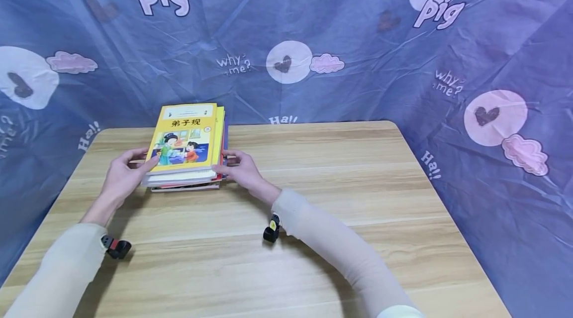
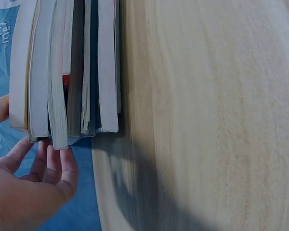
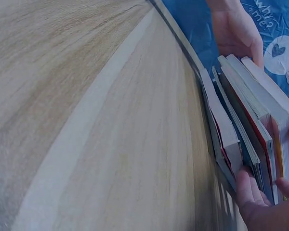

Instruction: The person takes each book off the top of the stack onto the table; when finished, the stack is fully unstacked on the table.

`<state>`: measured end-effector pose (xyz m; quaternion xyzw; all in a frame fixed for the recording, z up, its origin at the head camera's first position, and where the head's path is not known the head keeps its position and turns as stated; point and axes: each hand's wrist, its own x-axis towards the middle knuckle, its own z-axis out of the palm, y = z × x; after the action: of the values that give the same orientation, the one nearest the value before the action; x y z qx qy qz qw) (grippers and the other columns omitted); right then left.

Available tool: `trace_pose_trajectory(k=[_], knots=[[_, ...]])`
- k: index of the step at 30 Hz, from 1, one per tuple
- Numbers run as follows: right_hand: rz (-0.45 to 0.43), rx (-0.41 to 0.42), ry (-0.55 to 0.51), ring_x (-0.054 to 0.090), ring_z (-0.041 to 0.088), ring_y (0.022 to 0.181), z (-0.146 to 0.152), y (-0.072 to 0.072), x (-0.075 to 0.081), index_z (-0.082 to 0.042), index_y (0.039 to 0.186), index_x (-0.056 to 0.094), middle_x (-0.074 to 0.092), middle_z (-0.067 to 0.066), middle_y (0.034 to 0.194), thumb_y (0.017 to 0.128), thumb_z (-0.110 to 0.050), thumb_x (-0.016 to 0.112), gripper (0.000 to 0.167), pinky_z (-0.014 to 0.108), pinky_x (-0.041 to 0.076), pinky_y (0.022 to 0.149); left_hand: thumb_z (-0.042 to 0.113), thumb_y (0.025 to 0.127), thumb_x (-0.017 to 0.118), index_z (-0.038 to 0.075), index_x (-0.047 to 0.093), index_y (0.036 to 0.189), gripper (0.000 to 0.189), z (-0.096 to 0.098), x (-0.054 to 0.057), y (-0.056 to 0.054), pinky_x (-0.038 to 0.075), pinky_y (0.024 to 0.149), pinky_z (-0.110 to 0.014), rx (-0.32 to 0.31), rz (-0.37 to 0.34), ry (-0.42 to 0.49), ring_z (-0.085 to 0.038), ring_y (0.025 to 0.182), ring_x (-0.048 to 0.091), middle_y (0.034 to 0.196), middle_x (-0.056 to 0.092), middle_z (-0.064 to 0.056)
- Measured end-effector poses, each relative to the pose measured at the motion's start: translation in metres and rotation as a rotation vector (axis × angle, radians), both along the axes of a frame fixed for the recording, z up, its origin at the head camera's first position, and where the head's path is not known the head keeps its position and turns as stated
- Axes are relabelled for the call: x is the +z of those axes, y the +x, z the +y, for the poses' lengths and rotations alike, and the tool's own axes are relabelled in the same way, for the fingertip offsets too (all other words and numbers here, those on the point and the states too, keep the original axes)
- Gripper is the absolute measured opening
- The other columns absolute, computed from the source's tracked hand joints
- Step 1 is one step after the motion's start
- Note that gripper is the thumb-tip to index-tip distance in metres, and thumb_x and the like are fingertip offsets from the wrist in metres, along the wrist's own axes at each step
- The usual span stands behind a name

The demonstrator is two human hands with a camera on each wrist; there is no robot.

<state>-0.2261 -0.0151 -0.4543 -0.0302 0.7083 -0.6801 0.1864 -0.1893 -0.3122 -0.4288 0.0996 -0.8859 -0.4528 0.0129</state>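
A stack of books (image 1: pixel 188 177) lies at the back left of the table, a yellow picture-cover book (image 1: pixel 190 129) on top. My left hand (image 1: pixel 123 176) grips the stack's left side, thumb over the top book's front corner and fingers along the side. On the opposite side, my right hand (image 1: pixel 243 171) holds the edges with its fingers and thumb. In the left wrist view, the page edges of several books (image 2: pixel 58 72) show, unevenly lined up, with the left fingertips against them. The right wrist view shows curled right fingers (image 3: pixel 253 192) at the lower books, where small gaps show between volumes.
The wooden table (image 1: pixel 335 198) extends to the right and in front of the books. A blue printed cloth (image 1: pixel 358 19) hangs behind the table and along its sides. Each sleeve cuff carries a small black camera (image 1: pixel 270 231).
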Motion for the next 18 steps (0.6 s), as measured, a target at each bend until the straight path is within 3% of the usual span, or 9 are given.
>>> trace_pose_trajectory(k=[5, 11, 18], knots=[[-0.001, 0.003, 0.024, 0.068, 0.015, 0.094, 0.001, 0.0, 0.002, -0.013, 0.147, 0.061, 0.067, 0.015, 0.132, 0.09, -0.019, 0.085, 0.062, 0.037, 0.064, 0.088, 0.051, 0.102, 0.066, -0.001, 0.042, 0.159, 0.081, -0.005, 0.0, 0.0, 0.048, 0.073, -0.008, -0.037, -0.018, 0.021, 0.004, 0.098, 0.049, 0.141, 0.051, -0.009], [0.002, 0.004, 0.035, 0.067, 0.014, 0.097, 0.001, -0.001, 0.004, -0.013, 0.146, 0.061, 0.066, 0.015, 0.132, 0.09, -0.018, 0.085, 0.061, 0.038, 0.064, 0.088, 0.041, 0.103, 0.069, -0.005, 0.036, 0.16, 0.081, -0.015, 0.001, 0.003, 0.057, 0.075, -0.013, -0.079, -0.039, 0.123, 0.011, 0.09, 0.057, 0.11, 0.055, 0.022], [0.001, 0.004, 0.042, 0.068, 0.014, 0.096, 0.001, -0.001, 0.004, -0.014, 0.147, 0.061, 0.066, 0.015, 0.132, 0.091, -0.018, 0.085, 0.061, 0.038, 0.065, 0.088, 0.026, 0.1, 0.076, 0.002, 0.042, 0.159, 0.073, -0.027, 0.001, 0.01, 0.057, 0.075, -0.012, -0.047, -0.047, 0.305, 0.009, 0.086, 0.064, 0.101, 0.062, 0.029]])
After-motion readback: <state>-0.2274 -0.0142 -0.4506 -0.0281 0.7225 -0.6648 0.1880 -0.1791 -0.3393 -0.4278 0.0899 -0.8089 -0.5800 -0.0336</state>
